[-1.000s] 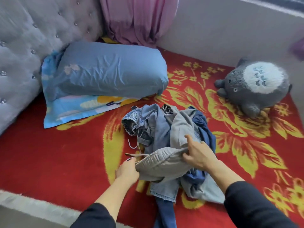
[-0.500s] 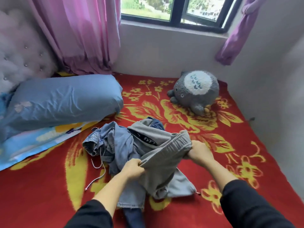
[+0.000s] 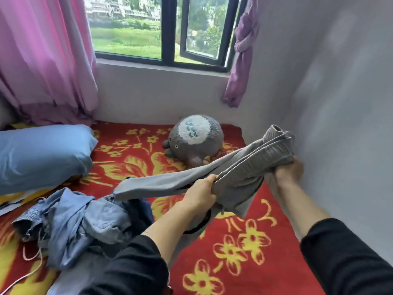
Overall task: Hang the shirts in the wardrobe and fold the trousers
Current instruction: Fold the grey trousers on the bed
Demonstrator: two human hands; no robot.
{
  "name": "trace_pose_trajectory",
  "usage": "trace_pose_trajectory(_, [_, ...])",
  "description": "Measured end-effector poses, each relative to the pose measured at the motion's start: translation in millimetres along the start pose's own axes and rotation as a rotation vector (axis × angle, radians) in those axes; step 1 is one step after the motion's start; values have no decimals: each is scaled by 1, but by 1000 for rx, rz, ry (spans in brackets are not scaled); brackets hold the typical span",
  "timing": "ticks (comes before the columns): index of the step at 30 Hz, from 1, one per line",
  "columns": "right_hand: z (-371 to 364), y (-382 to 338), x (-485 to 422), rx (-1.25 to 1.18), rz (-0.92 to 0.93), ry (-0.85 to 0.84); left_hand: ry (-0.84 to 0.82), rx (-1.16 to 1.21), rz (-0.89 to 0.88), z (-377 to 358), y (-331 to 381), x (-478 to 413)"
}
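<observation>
Two hands, left [image 3: 200, 193] and right [image 3: 287, 172], both grip one grey pair of trousers [image 3: 238, 171] (lifted clear); one pile of blue clothes [image 3: 74, 218] lies near left, one pillow [image 3: 42, 154] beyond it.

Both arms reach forward and to the right, forearms bare below the black left sleeve [image 3: 131, 267] and right sleeve [image 3: 344, 256]. The left hand [image 3: 200, 194] is fisted, back of the hand up, fingers curled tight round a bunch of the grey trousers [image 3: 244, 165]. The right hand [image 3: 289, 173] sits farther out and a little higher — somewhat blurred, its fingers clenched round the ribbed end of the same garment. The two hands are near each other but apart, both raised.
</observation>
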State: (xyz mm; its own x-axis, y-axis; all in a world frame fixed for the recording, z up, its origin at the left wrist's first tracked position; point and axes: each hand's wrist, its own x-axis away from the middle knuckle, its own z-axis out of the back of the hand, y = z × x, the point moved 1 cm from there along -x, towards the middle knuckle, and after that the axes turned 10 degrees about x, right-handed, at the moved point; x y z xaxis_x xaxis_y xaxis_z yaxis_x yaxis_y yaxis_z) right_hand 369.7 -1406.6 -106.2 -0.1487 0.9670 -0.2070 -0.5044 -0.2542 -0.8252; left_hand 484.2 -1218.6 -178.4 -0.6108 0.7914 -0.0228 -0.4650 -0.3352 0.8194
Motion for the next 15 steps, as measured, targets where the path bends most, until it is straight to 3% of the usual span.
trace_pose_trajectory(4, [45, 13, -41, -71, 18, 58, -4, -63, -62, -35, 43, -34])
trace_pose_trajectory(7, [54, 47, -50, 232, 37, -65, 6, -258, -35, -50, 40, -47])
trace_pose_trajectory(9, [52, 87, -42, 552, 33, -267, -107, -446, 88, -54, 23, -47])
trace_pose_trajectory(12, [40, 145, -13, 986, 6, -720, -481, -610, 365, -52, -9, -46])
trace_pose_trajectory(15, [22, 174, 6, 846, -253, -1081, -770, -711, 565, -43, -34, -51])
